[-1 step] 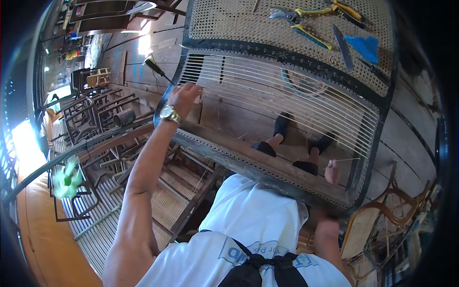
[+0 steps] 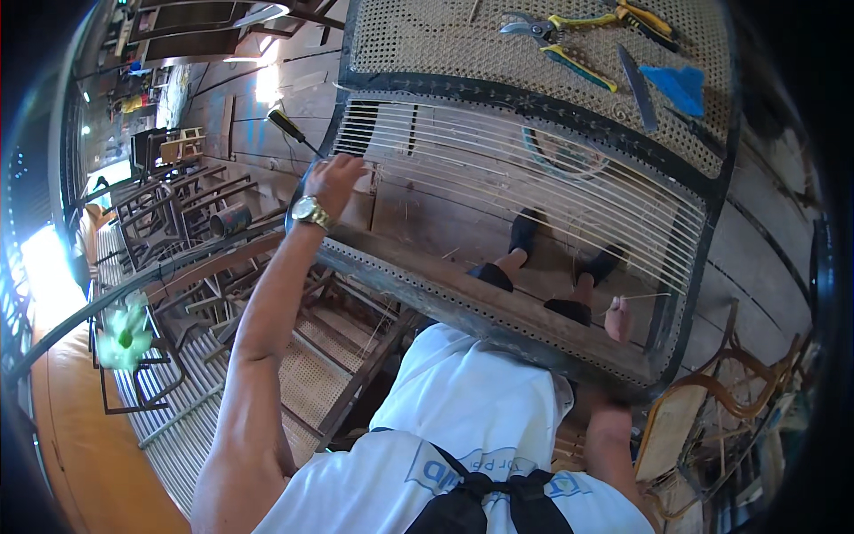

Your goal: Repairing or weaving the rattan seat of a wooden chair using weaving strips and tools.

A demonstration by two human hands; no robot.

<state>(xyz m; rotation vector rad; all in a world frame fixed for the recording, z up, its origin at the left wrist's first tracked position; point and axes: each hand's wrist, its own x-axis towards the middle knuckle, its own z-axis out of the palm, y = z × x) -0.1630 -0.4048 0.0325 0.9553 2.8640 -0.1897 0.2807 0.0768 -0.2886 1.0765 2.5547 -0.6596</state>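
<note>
A dark wooden seat frame [image 2: 498, 307] with a row of small holes along its rim lies in front of me. Pale cane strands [image 2: 534, 191] run in parallel across its opening. My left hand [image 2: 334, 182], with a gold wristwatch, curls over the frame's left rim where the strands end. My right hand [image 2: 616, 319] comes up from under the near rail and is mostly hidden. Only a fingertip shows inside the opening, beside a thin loose strand [image 2: 645, 296]. A black-handled awl [image 2: 289, 127] lies just beyond my left hand.
A finished woven cane panel [image 2: 445, 44] adjoins the far side and carries yellow-handled cutters [image 2: 556, 40], a knife [image 2: 636, 84] and a blue scrap [image 2: 678, 84]. My sandalled feet [image 2: 525, 236] show through the strands. Stacked chair frames [image 2: 169, 222] stand at the left, with a cane chair [image 2: 703, 400] at the lower right.
</note>
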